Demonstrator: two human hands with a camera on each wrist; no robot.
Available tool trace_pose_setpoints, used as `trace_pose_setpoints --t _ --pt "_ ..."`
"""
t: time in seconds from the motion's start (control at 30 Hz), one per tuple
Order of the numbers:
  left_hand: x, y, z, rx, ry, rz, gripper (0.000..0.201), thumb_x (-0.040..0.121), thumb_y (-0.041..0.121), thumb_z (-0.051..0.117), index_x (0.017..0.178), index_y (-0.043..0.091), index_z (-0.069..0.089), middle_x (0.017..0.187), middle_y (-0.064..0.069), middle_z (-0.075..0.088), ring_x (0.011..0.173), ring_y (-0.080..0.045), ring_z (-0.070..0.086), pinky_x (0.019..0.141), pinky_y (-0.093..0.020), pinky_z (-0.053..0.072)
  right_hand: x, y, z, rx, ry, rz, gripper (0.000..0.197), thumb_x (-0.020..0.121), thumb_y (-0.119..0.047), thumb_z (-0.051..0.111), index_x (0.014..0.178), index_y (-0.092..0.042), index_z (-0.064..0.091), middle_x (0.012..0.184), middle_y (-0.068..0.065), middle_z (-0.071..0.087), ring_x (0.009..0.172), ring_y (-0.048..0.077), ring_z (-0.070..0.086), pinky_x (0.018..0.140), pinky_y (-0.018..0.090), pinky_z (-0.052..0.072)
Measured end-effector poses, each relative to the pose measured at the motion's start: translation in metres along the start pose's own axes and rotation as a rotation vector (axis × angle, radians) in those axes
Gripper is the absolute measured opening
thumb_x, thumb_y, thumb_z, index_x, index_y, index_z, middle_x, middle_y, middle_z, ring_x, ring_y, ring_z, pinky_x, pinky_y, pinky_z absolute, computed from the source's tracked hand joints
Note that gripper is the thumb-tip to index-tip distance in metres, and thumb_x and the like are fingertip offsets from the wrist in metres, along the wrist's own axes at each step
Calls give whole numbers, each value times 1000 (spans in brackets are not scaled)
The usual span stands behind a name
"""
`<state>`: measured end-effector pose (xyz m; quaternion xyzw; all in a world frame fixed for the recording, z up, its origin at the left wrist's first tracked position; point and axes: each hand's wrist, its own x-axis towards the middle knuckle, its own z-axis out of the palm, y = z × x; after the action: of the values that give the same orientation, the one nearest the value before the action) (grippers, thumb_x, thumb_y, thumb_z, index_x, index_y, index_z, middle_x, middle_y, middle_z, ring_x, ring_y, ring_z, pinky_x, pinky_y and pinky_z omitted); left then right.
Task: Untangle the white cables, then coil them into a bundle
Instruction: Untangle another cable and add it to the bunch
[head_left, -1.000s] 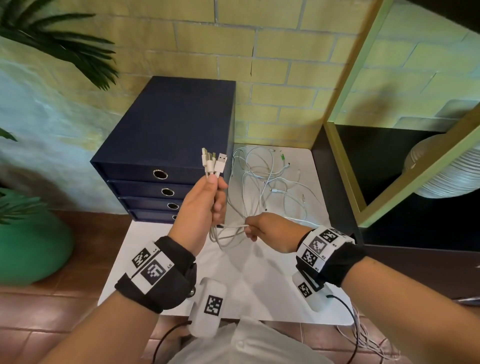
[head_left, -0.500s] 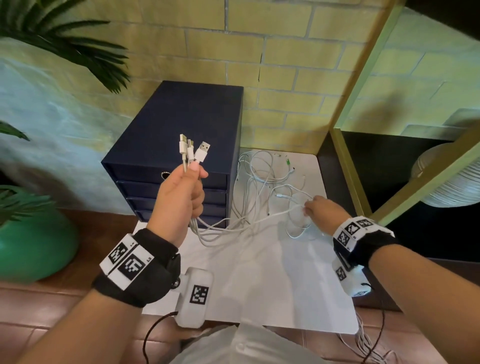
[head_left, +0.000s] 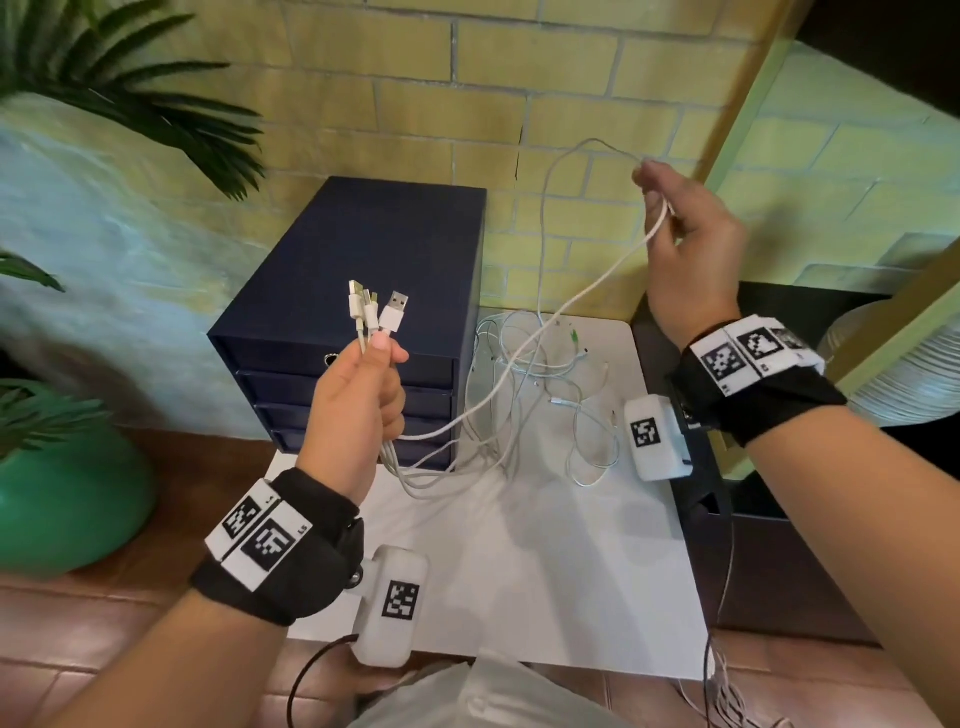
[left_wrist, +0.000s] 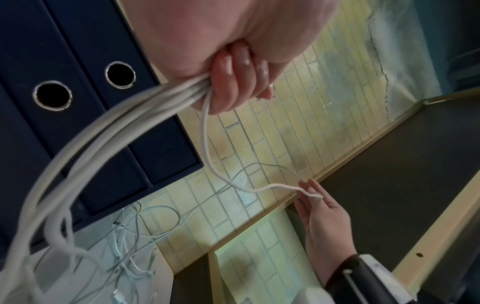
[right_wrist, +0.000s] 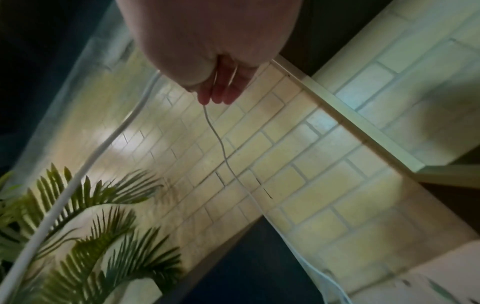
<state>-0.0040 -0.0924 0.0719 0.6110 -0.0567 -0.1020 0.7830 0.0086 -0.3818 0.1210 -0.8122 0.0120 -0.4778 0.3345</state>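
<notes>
My left hand grips several white cables in a fist, with three USB plugs sticking up above the thumb. Their lengths hang from the fist into a loose tangle on the white table. My right hand is raised high at the right, in front of the brick wall, and pinches one white cable. That cable runs slack down to my left fist, and a thin loop of it arches from the fingers back to the tangle. In the right wrist view the strand leaves the fingertips.
A dark blue drawer unit stands at the table's back left, right behind my left hand. A yellow-framed black shelf borders the table on the right. A green pot with a palm sits on the floor at left.
My right hand rose from the tangle on the table up and to the right, drawing one cable out with it. My left hand stayed roughly in place, still holding the plug ends.
</notes>
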Motion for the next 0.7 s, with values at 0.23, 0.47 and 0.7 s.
trace_pose_setpoints --t 0.23,0.47,0.7 --pt "-2 -2 -7 17 -1 4 29 100 32 38 80 19 54 53 8 28 44 -6 20 42 -22 18 -90 52 10 -376 -769 405 35 94 -4 46 126 -13 59 127 12 62 109 25 61 93 22 42" --pt "1 -7 -9 46 6 4 29 100 33 38 80 20 54 53 8 28 44 -6 20 40 -21 18 -146 97 -3 -233 -1079 788 57 88 6 43 137 -23 42 129 5 57 117 29 54 96 31 44" --pt "3 -12 -14 114 -1 -7 29 100 35 39 79 22 56 52 11 29 44 -5 21 39 -18 22 -188 123 -7 -626 -1233 780 39 91 -6 43 128 -15 52 136 9 51 123 26 50 101 30 38"
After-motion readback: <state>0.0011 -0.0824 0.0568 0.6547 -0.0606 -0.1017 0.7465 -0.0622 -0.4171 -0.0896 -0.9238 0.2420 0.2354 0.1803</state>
